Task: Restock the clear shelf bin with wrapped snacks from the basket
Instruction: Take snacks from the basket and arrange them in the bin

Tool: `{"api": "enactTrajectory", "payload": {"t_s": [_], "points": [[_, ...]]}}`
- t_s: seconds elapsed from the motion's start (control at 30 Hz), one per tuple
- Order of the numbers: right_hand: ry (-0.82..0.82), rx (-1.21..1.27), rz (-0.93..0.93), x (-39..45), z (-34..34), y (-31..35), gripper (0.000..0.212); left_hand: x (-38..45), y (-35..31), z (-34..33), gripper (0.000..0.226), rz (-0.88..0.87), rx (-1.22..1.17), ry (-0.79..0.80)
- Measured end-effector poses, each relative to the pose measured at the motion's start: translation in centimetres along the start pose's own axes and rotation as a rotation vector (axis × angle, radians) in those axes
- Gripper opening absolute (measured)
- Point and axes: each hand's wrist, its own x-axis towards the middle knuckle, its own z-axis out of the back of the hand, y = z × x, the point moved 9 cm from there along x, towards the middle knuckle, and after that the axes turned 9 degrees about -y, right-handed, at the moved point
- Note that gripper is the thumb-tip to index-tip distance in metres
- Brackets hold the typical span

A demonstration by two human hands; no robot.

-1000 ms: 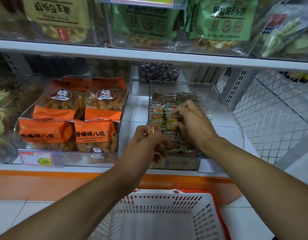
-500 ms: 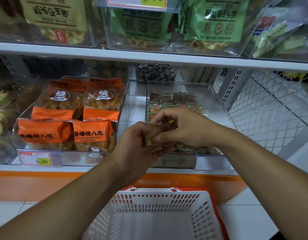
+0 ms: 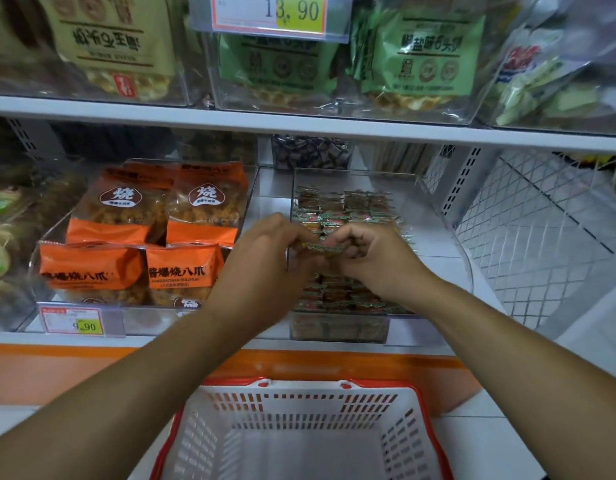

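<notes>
Both your hands rose over the clear bin (image 3: 434, 216): left hand (image 3: 265, 251) and right hand (image 3: 375, 258) fingers pinched one wrapped snack (image 3: 322, 247). Four orange bags (image 3: 126, 268) sat alongside; one basket (image 3: 299, 434) below.

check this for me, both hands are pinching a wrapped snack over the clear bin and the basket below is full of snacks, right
Not quite. The head view shows the basket with no snacks in its visible part. The rest holds: the left hand and right hand pinch a wrapped snack over the clear bin.
</notes>
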Motion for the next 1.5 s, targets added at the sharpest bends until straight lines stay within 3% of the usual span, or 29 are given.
{"api": "enactTrajectory", "payload": {"t_s": [0.1, 0.23, 0.3, 0.4, 0.53, 0.73, 0.83, 1.07, 1.23, 1.37, 1.5], "points": [[0.023, -0.064, -0.073, 0.5, 0.4, -1.8, 0.031, 1.8, 0.5, -0.5, 0.016, -0.036, 0.122, 0.056], [-0.325, -0.420, -0.099, 1.8, 7.1, -3.9, 0.035, 4.3, 0.3, -1.4, 0.015, 0.032, 0.030, 0.113], [-0.415, -0.566, -0.091, 1.9, 9.7, -4.4, 0.040, 5.5, -0.6, -2.1, 0.024, 0.038, -0.014, 0.125], [-0.333, -0.700, -0.154, 2.1, 10.4, -6.3, 0.056, 6.2, -0.9, -4.4, 0.031, -0.018, 0.152, 0.252], [-0.192, -0.662, -0.297, 1.8, 8.8, -8.9, 0.073, 5.6, 0.2, -7.1, 0.026, -0.044, 0.370, 0.387], [-0.270, -0.658, -0.280, 1.8, 8.3, -9.0, 0.080, 5.6, 0.3, -8.9, 0.022, -0.185, 0.690, 0.385], [-0.226, -0.720, -0.271, 2.2, 7.8, -8.5, 0.088, 6.1, 0.5, -8.6, 0.024, -0.184, 0.726, 0.405], [-0.188, -0.821, -0.196, 2.8, 7.0, -7.1, 0.064, 6.5, 0.7, -8.1, 0.024, -0.156, 0.897, 0.455], [-0.113, -0.834, -0.227, 2.8, 6.5, -7.5, 0.080, 6.0, 0.0, -8.1, 0.031, -0.149, 0.984, 0.407], [-0.231, -0.843, -0.184, 2.5, 6.7, -7.5, 0.071, 5.2, -1.8, -8.3, 0.039, -0.201, 0.982, 0.305], [-0.297, -0.754, -0.194, 2.6, 7.7, -7.9, 0.067, 2.6, -2.4, -9.7, 0.047, -0.109, 0.802, 0.364]]}}
